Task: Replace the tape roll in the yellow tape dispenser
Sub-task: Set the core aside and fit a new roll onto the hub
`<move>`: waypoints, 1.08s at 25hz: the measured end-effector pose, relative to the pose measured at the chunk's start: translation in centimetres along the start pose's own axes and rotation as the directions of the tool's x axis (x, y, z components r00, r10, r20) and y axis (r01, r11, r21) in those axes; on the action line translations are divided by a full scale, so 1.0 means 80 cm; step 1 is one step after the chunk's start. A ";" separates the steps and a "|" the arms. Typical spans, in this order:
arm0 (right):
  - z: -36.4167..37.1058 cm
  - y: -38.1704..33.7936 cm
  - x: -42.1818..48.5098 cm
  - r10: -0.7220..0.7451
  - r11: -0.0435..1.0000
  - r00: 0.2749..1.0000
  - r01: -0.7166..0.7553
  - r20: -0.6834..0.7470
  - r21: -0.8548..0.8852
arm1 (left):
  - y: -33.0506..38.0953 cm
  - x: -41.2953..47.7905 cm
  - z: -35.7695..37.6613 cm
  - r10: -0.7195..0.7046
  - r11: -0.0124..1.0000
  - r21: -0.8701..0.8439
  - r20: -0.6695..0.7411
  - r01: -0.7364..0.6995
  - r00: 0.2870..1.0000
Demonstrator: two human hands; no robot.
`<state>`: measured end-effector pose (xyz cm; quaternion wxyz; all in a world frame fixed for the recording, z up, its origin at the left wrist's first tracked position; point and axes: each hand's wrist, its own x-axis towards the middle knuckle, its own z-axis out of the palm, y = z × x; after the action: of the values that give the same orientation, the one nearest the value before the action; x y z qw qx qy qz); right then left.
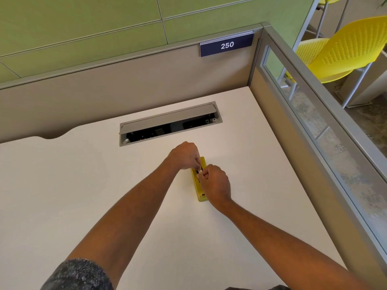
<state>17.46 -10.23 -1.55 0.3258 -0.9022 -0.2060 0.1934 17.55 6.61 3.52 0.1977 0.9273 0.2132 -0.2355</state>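
The yellow tape dispenser point(198, 186) stands on the white desk point(83, 174), its long side running away from me. Both hands meet above its middle. My left hand point(185, 155) comes in from the left with fingers curled down over the dispenser's far half. My right hand point(215, 185) covers the near half, its thumb and fingers pinched. Between the two sets of fingertips a small pale piece, apparently the tape roll point(200, 171), is gripped over the dispenser's dark slot. Most of the roll is hidden by the fingers.
An open grey cable hatch point(169, 122) is set into the desk just beyond the hands. Beige partition walls close off the back and the right side, with a blue sign point(227, 45) reading 250. A yellow chair point(339, 53) stands outside the partition.
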 end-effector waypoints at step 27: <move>-0.001 0.000 0.003 0.017 1.000 1.000 -0.016 0.026 -0.009 | 0.005 -0.001 -0.003 0.004 1.000 0.026 0.011 -0.004 1.000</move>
<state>17.70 -10.14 -1.51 0.3174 -0.9028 -0.2036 0.2069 17.81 6.34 3.85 0.1871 0.9289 0.2073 -0.2431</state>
